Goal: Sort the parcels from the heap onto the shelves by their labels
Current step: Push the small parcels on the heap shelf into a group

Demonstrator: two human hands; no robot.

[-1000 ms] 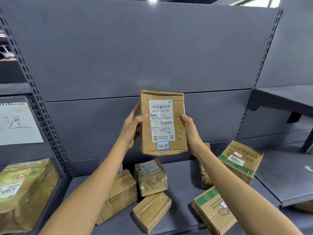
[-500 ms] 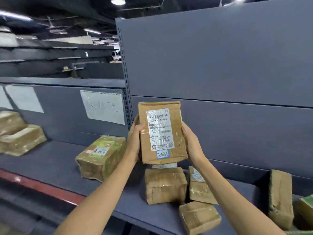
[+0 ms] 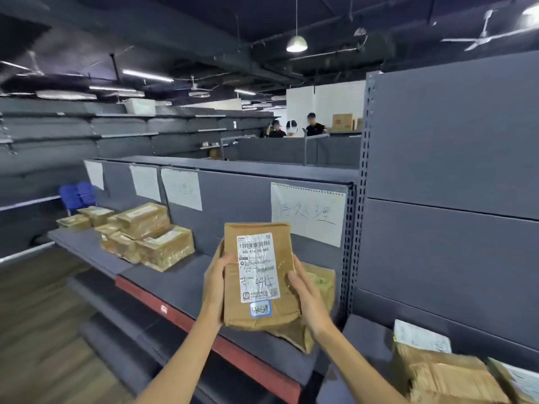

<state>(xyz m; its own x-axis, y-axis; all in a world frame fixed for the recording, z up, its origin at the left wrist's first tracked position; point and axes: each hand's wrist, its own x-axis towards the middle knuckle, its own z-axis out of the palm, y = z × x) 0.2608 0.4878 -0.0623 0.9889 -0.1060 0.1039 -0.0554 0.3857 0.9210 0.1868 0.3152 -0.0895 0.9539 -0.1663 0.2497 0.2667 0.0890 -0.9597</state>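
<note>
Right now I hold the parcel (image 3: 259, 275) upright between left hand (image 3: 215, 282) and right hand (image 3: 303, 290), the shelf (image 3: 186, 275) just ahead beneath the paper sign (image 3: 306, 212).

Two hands, left hand (image 3: 215, 282) and right hand (image 3: 303, 293), hold an upright brown parcel (image 3: 259, 275) at frame centre before a grey shelf (image 3: 175, 282).

This is a parcel warehouse or sorting depot: long rows of grey steel shelves (image 3: 180, 275) run left of and behind the hands, under a dark ceiling of bare ducts and a hanging lamp (image 3: 296, 44). Taped cardboard parcels (image 3: 151, 237) lie up-left of the hands, beneath handwritten paper signs (image 3: 307, 212). Far beyond, what seem to be workers (image 3: 313, 125) stand by stacked cartons (image 3: 342, 122).
</note>
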